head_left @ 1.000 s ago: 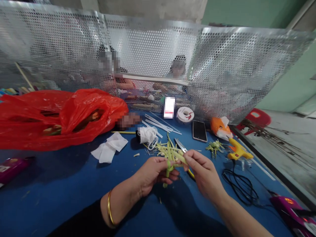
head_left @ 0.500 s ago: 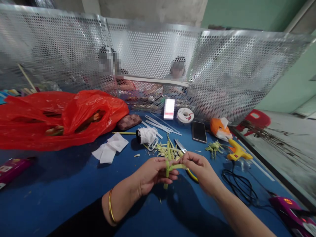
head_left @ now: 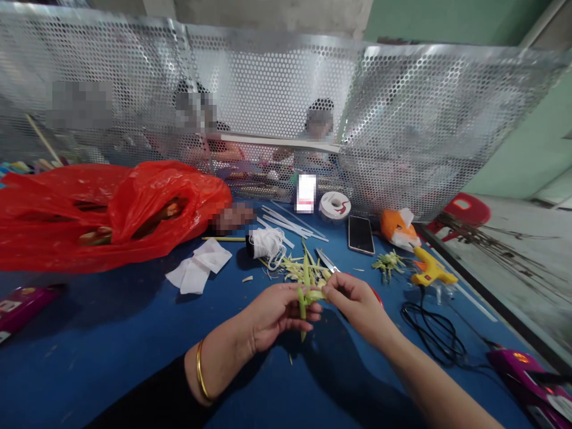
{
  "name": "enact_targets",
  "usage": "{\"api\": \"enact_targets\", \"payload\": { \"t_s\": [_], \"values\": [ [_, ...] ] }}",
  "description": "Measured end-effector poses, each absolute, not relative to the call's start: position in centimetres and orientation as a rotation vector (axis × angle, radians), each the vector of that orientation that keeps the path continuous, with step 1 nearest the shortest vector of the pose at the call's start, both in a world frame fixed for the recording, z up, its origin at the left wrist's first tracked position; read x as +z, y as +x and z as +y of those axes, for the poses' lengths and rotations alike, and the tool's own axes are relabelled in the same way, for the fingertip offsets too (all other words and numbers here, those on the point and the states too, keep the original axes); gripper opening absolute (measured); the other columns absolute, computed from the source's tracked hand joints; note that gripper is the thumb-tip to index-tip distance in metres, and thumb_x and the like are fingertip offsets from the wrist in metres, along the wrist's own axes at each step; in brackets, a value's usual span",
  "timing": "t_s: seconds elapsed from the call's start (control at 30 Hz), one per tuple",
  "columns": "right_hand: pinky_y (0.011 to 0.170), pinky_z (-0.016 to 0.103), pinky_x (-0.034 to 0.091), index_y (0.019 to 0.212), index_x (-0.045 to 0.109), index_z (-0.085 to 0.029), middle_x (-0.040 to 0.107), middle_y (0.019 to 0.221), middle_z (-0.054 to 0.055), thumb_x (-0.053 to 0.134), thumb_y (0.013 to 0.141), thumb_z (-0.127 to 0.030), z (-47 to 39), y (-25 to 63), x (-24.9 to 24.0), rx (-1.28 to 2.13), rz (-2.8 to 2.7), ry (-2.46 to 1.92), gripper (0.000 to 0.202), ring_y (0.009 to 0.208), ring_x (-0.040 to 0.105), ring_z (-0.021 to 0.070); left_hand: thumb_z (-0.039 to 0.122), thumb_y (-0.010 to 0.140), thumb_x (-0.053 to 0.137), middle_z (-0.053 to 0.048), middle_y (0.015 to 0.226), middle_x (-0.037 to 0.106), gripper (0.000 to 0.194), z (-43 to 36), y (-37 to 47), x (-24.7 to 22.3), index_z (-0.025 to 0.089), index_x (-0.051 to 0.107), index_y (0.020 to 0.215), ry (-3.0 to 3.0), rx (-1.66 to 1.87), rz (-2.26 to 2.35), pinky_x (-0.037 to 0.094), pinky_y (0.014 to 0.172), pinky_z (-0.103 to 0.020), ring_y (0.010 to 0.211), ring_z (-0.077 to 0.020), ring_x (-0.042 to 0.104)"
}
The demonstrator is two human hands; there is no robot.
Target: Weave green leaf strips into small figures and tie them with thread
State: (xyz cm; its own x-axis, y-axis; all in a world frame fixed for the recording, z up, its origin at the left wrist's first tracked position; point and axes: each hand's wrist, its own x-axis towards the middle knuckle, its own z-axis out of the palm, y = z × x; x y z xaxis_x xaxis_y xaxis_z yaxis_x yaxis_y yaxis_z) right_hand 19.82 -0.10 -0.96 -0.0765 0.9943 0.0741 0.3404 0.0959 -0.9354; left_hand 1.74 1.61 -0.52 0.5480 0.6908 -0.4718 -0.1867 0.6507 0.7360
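Note:
My left hand (head_left: pixel 279 313) holds a pale green leaf strip (head_left: pixel 302 307) upright between thumb and fingers, its lower end sticking out below them. Across it runs a second strip (head_left: pixel 316 295), bent into a loop toward the right. The thumb and forefinger of my right hand (head_left: pixel 357 301) pinch that loop's right end. Just beyond the fingers lie scissors (head_left: pixel 328 261), partly hidden by my right hand. Behind my hands is a loose pile of yellow-green leaf scraps (head_left: pixel 292 271).
A red plastic bag (head_left: pixel 192 187) lies left, near white tissues (head_left: pixel 196 271). White cord on a spool (head_left: pixel 268 244), a ribbon roll (head_left: pixel 335 205) and a phone (head_left: pixel 360 234) sit farther back. At right are a yellow glue gun (head_left: pixel 431 269) and black cable (head_left: pixel 431 339). A perforated metal screen (head_left: pixel 277 77) borders the table.
My right hand has come slightly closer to my left, and the strip between them, straight before, now curves into a loop. My left hand has barely moved.

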Motion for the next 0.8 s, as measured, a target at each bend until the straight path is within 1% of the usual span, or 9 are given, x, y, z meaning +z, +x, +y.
{"api": "enact_targets", "payload": {
  "t_s": [0.23,0.33,0.47,0.53,0.63,0.7,0.8],
  "values": [
    [0.05,0.023,0.031,0.061,0.046,-0.02,0.04,0.054,-0.006,0.057,0.081,-0.037,0.08,19.78,-1.18,0.944,-1.573,-1.369,0.029,0.05,0.038,0.0107,0.015,0.081,0.057,-0.011,0.083,0.069,0.026,1.7,1.66,-0.2,0.008,0.066,0.105,0.634,0.564,0.816,0.053,0.059,-0.023,0.07,-0.0152,0.065],
    [0.05,0.023,0.032,0.06,0.047,-0.02,0.041,0.054,-0.005,0.057,0.082,-0.036,0.17,19.81,-1.38,0.877,-1.618,-1.383,0.028,0.051,0.038,0.0109,0.016,0.082,0.055,-0.012,0.081,0.069,0.023,1.95,1.69,-0.34,0.006,0.067,0.098,0.594,0.579,0.83,0.053,0.059,-0.025,0.069,-0.0161,0.065],
    [0.052,0.023,0.032,0.063,0.05,-0.019,0.043,0.056,-0.004,0.055,0.084,-0.035,0.05,19.74,-1.47,0.798,-1.647,-1.417,0.027,0.054,0.039,0.0116,0.019,0.084,0.046,-0.015,0.08,0.07,0.027,2.15,1.79,-0.58,0.002,0.066,0.091,0.515,0.582,0.829,0.054,0.06,-0.027,0.067,-0.0169,0.065],
    [0.053,0.023,0.032,0.063,0.05,-0.019,0.044,0.057,-0.004,0.053,0.084,-0.037,-0.07,19.62,-1.4,0.781,-1.638,-1.435,0.028,0.055,0.04,0.0119,0.02,0.087,0.046,-0.013,0.079,0.07,0.027,2.05,1.84,-0.6,0.003,0.067,0.091,0.527,0.586,0.805,0.053,0.059,-0.025,0.066,-0.0154,0.064],
    [0.053,0.024,0.033,0.062,0.051,-0.019,0.046,0.057,-0.003,0.054,0.084,-0.04,-0.17,19.39,-1.4,0.779,-1.619,-1.456,0.031,0.055,0.041,0.0121,0.024,0.09,0.05,-0.011,0.079,0.069,0.025,1.77,1.9,-0.54,0.006,0.066,0.095,0.59,0.637,0.795,0.052,0.057,-0.022,0.066,-0.0134,0.063],
    [0.054,0.024,0.034,0.063,0.052,-0.019,0.047,0.058,-0.003,0.056,0.084,-0.041,-0.19,19.28,-1.55,0.768,-1.599,-1.465,0.031,0.055,0.042,0.0123,0.026,0.09,0.049,-0.011,0.083,0.07,0.026,1.65,1.95,-0.49,0.007,0.066,0.098,0.623,0.672,0.802,0.051,0.055,-0.021,0.066,-0.0129,0.063],
    [0.055,0.024,0.036,0.065,0.054,-0.018,0.05,0.059,-0.003,0.056,0.085,-0.041,-0.24,19.19,-1.79,0.73,-1.591,-1.464,0.03,0.057,0.044,0.0125,0.026,0.091,0.045,-0.013,0.085,0.07,0.03,1.62,2.05,-0.43,0.006,0.066,0.096,0.622,0.671,0.808,0.05,0.053,-0.021,0.064,-0.0126,0.062]
  ]
}}
